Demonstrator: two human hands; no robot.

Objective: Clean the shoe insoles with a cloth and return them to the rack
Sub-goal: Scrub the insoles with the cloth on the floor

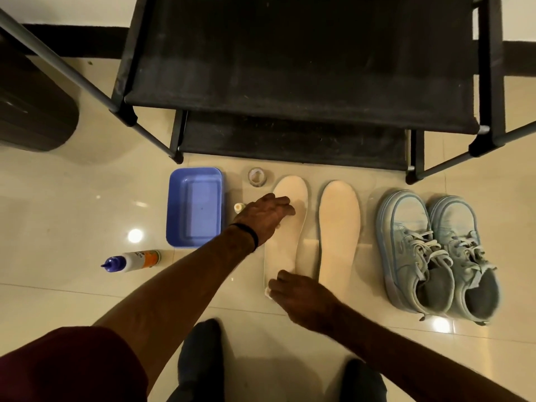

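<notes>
I am crouching over a glossy cream tiled floor [87, 198] in front of a black rack [290, 68], whose shelves are standing bare. My left hand [265, 217] is pressing down on the upper part of the left insole [285, 227], fingers fairly flat, so that grip is holding nothing. My right hand [301, 297] is working at the heel end, its grip curling round a small white cloth [268, 293] that is barely peeping out. The right insole [338, 230] is lying just beside, untouched.

The risk, I think, is the insole skidding on the slick tile if my pressing hand is easing off, or my left forearm knocking the small bottle [238, 208] near the blue tub [195, 207]. A small jar [256, 177] is standing just beyond the toe, the glue-style bottle [132, 259] is lying well to the left, and the pale blue sneakers [435, 253] are crowding the right.
</notes>
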